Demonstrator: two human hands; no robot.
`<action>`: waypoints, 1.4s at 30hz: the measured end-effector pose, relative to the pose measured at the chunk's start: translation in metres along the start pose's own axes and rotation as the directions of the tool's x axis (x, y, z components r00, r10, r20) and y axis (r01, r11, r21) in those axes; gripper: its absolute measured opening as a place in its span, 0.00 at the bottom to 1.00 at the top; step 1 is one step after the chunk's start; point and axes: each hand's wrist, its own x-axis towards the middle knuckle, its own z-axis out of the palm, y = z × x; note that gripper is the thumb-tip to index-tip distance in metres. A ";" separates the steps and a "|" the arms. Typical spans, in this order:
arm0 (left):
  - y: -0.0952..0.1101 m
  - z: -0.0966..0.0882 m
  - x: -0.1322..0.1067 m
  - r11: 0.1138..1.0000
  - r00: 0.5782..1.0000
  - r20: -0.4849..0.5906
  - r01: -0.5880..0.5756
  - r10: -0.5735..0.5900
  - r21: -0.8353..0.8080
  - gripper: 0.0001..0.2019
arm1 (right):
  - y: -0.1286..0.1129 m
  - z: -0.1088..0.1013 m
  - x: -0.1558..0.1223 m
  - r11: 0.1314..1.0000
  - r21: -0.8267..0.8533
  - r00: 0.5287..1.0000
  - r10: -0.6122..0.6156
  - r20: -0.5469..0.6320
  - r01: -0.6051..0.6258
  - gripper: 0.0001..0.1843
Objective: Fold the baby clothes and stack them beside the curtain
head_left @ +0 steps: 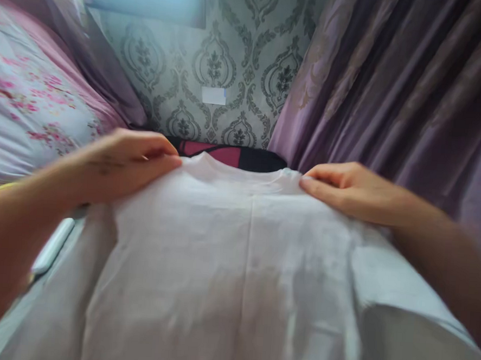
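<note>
A white long-sleeved shirt (220,244) is stretched out between my hands, its neckline at the far end and its body spreading toward me. My left hand (138,160) pinches the left shoulder beside the collar. On the opposite shoulder, my right hand (346,189) grips the cloth between thumb and fingers. A crease runs down the middle of the shirt. The sleeves hang at either side, and the lower part is blurred and runs out of the frame.
Floral bedding (38,91) is piled at the left. Purple curtains (376,85) hang at the right, in front of patterned wallpaper (248,55). A black and pink item (221,153) lies behind the collar. Under my left forearm is a slim white object (55,244).
</note>
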 end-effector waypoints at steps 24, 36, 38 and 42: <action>-0.122 0.233 0.000 0.820 0.812 0.564 -0.216 -0.151 0.530 0.18 | 0.188 0.219 0.097 0.799 -0.597 0.972 0.076 0.220 0.073 0.19; -0.134 0.264 0.059 0.828 0.821 0.534 -0.147 -0.203 0.541 0.17 | 0.214 0.214 0.158 0.814 -0.581 0.968 0.133 0.213 0.015 0.19; -0.135 0.267 0.059 0.833 0.829 0.514 -0.114 -0.221 0.542 0.16 | 0.215 0.215 0.161 0.842 -0.538 0.968 0.163 0.192 -0.035 0.18; -0.131 0.275 0.064 0.851 0.847 0.483 -0.075 -0.221 0.520 0.14 | 0.214 0.220 0.173 0.896 -0.433 0.958 0.201 0.205 -0.096 0.18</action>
